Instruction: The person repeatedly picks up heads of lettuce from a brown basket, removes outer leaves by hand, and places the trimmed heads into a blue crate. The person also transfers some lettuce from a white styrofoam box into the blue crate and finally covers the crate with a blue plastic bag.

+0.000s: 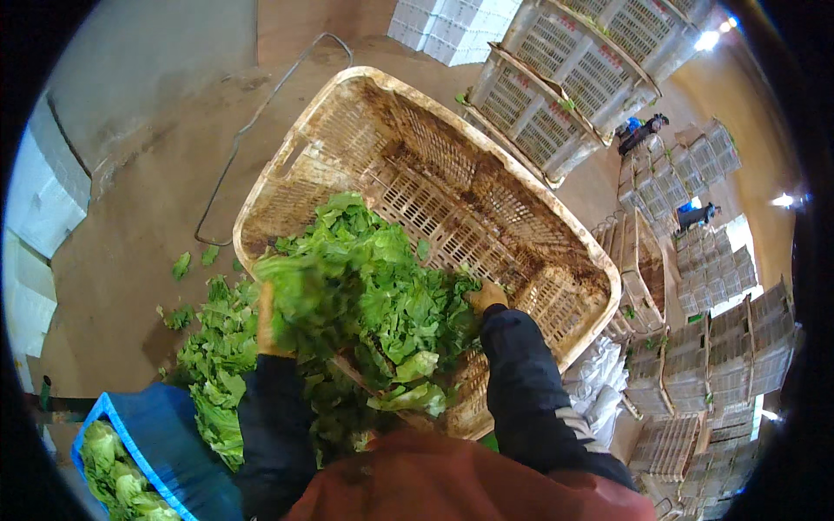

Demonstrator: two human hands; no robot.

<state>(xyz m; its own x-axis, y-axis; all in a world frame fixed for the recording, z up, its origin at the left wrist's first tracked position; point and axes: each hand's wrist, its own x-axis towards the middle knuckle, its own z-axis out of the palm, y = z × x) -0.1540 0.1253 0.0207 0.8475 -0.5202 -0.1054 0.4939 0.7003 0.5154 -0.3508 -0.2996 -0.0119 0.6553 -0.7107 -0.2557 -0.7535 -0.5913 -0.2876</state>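
Note:
A large, dirt-stained plastic crate (430,195) with slotted walls stands tilted in the view before me. A big mass of loose green lettuce leaves (384,280) lies across its near left part, between my hands. My left hand (267,319), gloved in yellowish material, presses against the left side of the leaves by the crate's rim; its fingers are mostly hidden. My right hand (487,296) is at the right side of the same mass, inside the crate, fingertips hidden by leaves. Both arms wear dark sleeves.
More leaves (218,365) are heaped outside the crate at left. A blue container (163,436) holds lettuce heads (120,475). A bent metal hook (238,137) lies beyond. Stacked crates (554,78) stand at upper right, white foam boxes (49,189) at far left. Two people are in the distance.

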